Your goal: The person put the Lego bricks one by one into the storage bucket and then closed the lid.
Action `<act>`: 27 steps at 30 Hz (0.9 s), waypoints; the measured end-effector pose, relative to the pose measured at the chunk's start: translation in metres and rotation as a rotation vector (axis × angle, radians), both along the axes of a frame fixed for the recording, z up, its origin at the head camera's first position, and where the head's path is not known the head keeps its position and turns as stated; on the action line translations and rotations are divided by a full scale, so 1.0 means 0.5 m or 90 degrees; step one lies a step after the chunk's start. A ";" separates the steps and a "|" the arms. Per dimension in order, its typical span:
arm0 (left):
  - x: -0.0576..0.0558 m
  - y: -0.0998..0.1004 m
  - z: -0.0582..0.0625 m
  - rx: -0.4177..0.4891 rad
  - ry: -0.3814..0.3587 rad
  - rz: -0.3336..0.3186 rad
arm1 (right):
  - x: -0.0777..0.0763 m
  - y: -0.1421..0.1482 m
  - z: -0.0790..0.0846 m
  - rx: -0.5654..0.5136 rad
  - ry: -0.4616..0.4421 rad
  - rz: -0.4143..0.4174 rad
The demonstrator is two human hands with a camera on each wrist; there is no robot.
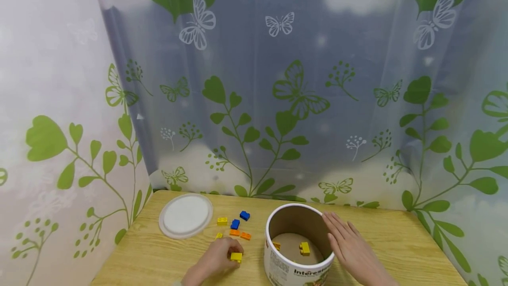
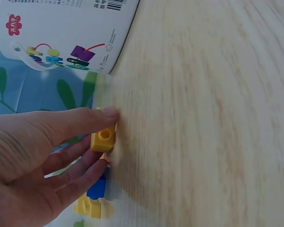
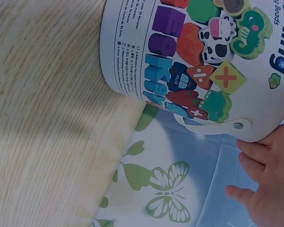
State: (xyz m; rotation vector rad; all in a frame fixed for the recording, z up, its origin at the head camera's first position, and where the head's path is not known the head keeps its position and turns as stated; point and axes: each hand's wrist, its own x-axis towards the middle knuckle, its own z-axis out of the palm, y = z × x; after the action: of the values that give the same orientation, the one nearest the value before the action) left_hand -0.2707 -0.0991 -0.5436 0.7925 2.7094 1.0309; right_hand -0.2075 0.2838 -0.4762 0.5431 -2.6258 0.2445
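Observation:
My left hand (image 1: 219, 256) pinches a yellow toy brick (image 1: 236, 257) between thumb and fingers, low over the table left of the bucket. In the left wrist view, the thumb lies along one side of the yellow brick (image 2: 103, 140), its stud showing. My right hand (image 1: 353, 247) rests with straight fingers against the right side of a round white printed bucket (image 1: 282, 263), fingertips right at the rim. The right wrist view shows those fingers at the top of the bucket (image 3: 217, 71) near its handle. Inside the bucket lie a yellow brick (image 1: 304, 248) and an orange-yellow piece (image 1: 276, 246).
Beyond my left hand lie loose bricks: blue (image 1: 244, 215), another blue (image 1: 235, 224), yellow (image 1: 222, 221) and orange (image 1: 245, 236) among them. A round white lid (image 1: 186, 215) lies at the table's back left. A leaf-patterned curtain (image 1: 254, 100) hangs behind the wooden table (image 1: 147, 250).

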 end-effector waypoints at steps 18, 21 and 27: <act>-0.009 0.021 0.041 0.064 0.087 -0.008 | 0.000 0.001 -0.003 0.002 0.019 -0.002; -0.009 0.026 0.057 0.074 0.084 -0.003 | 0.000 0.000 -0.002 0.007 0.015 -0.004; -0.009 0.037 0.088 0.077 0.119 -0.006 | 0.000 0.001 0.000 0.011 0.003 -0.005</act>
State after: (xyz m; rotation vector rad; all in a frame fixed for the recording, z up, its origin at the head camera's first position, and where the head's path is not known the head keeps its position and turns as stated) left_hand -0.2752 -0.0805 -0.4993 0.9680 2.8143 1.1833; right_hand -0.2074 0.2843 -0.4763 0.5391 -2.6266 0.2192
